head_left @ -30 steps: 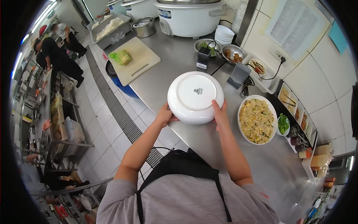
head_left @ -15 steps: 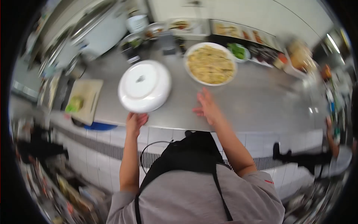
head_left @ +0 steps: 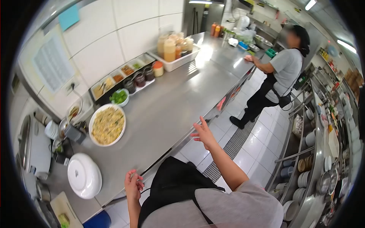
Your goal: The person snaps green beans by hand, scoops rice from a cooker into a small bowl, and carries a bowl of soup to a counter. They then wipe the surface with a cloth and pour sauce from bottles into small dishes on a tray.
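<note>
That upside-down white dish [head_left: 84, 176] looks like glazed ceramic, so I'd guess stiff, a bit hefty, and breakable if it gets knocked. The domed bottom is shiny and probably slippery, so don't palm it from the top; I'd hook fingers under the rim from opposite sides. It sits toward the left end of the table [head_left: 163, 102], just in from the near edge. The left hand [head_left: 134, 185] is the closer one, to the dish's right and not touching it, fingers loosely curled and apart, nothing in them. The right hand [head_left: 204, 133] is by the near edge further right, fingers spread, empty, well apart from the dish and the plate of fried rice [head_left: 108, 125].
</note>
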`<state>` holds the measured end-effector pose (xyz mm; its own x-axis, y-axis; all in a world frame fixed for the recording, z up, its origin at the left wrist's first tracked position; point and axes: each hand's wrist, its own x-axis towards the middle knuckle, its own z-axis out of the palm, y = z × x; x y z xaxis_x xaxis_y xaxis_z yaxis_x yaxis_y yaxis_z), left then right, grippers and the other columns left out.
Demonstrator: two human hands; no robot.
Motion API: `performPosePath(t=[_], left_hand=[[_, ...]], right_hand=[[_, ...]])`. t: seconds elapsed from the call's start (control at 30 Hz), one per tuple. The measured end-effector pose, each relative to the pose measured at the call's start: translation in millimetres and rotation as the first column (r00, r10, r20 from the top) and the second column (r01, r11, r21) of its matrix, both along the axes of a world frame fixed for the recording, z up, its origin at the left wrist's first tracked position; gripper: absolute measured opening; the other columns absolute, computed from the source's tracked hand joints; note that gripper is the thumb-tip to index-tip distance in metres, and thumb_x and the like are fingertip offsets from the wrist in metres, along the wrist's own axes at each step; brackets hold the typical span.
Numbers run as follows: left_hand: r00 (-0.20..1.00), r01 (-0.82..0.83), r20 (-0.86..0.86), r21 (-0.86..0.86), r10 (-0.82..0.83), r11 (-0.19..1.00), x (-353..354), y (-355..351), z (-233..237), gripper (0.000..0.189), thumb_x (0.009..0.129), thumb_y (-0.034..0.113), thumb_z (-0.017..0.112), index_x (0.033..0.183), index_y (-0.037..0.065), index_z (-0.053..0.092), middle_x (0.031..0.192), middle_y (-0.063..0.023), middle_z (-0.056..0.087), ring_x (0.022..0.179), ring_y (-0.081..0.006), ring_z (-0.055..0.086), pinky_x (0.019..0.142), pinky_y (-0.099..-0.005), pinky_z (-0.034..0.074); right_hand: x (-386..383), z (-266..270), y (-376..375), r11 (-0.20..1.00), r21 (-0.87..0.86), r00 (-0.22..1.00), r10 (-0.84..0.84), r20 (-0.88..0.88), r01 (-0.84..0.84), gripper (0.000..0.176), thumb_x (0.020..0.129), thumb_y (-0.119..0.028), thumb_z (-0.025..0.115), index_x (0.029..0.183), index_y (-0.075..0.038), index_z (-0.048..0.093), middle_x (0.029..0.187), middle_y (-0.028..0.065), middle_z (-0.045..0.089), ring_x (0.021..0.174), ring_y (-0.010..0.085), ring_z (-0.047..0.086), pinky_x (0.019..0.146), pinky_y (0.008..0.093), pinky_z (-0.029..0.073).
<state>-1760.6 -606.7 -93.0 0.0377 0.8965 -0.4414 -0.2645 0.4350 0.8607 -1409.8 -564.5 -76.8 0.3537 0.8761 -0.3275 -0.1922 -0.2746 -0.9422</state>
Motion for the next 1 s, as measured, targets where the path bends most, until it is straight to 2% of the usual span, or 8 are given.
performPosePath(t=[0.23,0.3,0.5,0.57,0.83,0.9,0.97,1.0], left_hand=[[0.992,0.081,-0.112,0.234,-0.056,0.969,149.7,50.4,-7.7,0.018,0.083,0.008,0.051,0.100,0.007,0.048,0.061,-0.0022,0.049,0.040,-0.0061,0.039,0.033,-0.0178,0.026],[0.992,0.081,-0.119,0.296,-0.047,0.952,214.6,74.6,-26.3,0.017,0.082,0.006,0.051,0.099,0.006,0.049,0.060,0.0000,0.045,0.042,-0.0044,0.036,0.037,-0.0177,0.025],[0.853,0.022,-0.438,0.574,0.285,0.819,377.3,137.5,-51.4,0.017,0.081,0.006,0.052,0.098,0.005,0.049,0.060,0.0047,0.033,0.054,-0.0036,0.031,0.048,-0.0192,0.024],[0.786,0.036,-0.513,0.594,0.345,0.803,399.1,154.4,-61.9,0.018,0.081,0.006,0.052,0.099,0.004,0.049,0.062,0.0047,0.033,0.053,-0.0045,0.031,0.048,-0.0197,0.025],[0.478,-0.031,-0.641,0.671,0.600,0.741,412.2,175.0,-87.5,0.017,0.082,0.004,0.050,0.099,0.001,0.048,0.063,0.0021,0.035,0.054,-0.0064,0.032,0.047,-0.0215,0.027],[0.506,-0.041,-0.668,0.613,0.546,0.789,410.8,171.9,-84.8,0.016,0.082,0.005,0.051,0.097,0.001,0.049,0.064,0.0013,0.036,0.054,-0.0068,0.032,0.047,-0.0214,0.027],[0.443,-0.023,-0.690,0.630,0.573,0.776,415.2,175.2,-86.7,0.017,0.079,0.004,0.053,0.095,0.000,0.049,0.063,0.0007,0.038,0.054,-0.0069,0.034,0.047,-0.0210,0.029],[0.420,-0.027,-0.701,0.625,0.576,0.780,416.4,174.9,-84.8,0.017,0.078,0.004,0.054,0.095,0.000,0.049,0.063,0.0004,0.039,0.054,-0.0069,0.034,0.047,-0.0209,0.030]], right_hand=[[204.3,-32.4,56.2,0.964,0.265,0.717,-0.201,0.667,0.024,0.048,0.076,-0.029,0.063,0.114,-0.001,0.052,0.114,0.0198,0.049,0.084,0.0213,0.056,0.076,0.0302,0.046],[289.9,-51.8,90.3,0.967,0.253,0.733,-0.166,0.659,-0.009,0.043,0.075,-0.028,0.063,0.107,-0.001,0.056,0.113,0.0215,0.050,0.084,0.0237,0.057,0.076,0.0333,0.046],[471.8,-81.9,178.5,0.965,0.263,0.302,-0.248,0.920,-0.012,0.041,0.073,-0.027,0.062,0.107,-0.003,0.057,0.116,0.0249,0.047,0.103,0.0329,0.051,0.087,0.0375,0.041],[522.1,-68.1,213.0,0.992,0.118,0.384,-0.122,0.915,0.034,0.043,0.073,-0.025,0.062,0.109,-0.004,0.055,0.119,0.0266,0.044,0.111,0.0388,0.042,0.094,0.0407,0.035],[703.8,-69.2,337.9,0.888,0.279,-0.035,-0.286,0.958,0.364,0.044,0.072,-0.029,0.059,0.114,-0.016,0.053,0.130,0.0187,0.030,0.118,0.0364,0.032,0.090,0.0498,0.035],[737.1,-68.0,352.9,0.895,0.374,-0.281,-0.304,0.910,0.244,0.051,0.067,-0.021,0.061,0.114,-0.009,0.047,0.117,0.0187,0.042,0.107,0.0375,0.043,0.093,0.0463,0.032],[772.7,-47.1,369.3,0.938,0.345,-0.460,-0.312,0.831,-0.013,0.010,0.063,-0.018,0.059,0.060,-0.009,0.055,0.067,0.0096,0.051,0.075,0.0295,0.052,0.062,0.0440,0.038],[786.8,-55.3,380.0,0.798,0.545,-0.438,-0.598,0.671,-0.256,0.017,0.059,-0.017,0.058,0.052,-0.006,0.046,0.052,0.0094,0.044,0.058,0.0314,0.047,0.055,0.0435,0.033]])
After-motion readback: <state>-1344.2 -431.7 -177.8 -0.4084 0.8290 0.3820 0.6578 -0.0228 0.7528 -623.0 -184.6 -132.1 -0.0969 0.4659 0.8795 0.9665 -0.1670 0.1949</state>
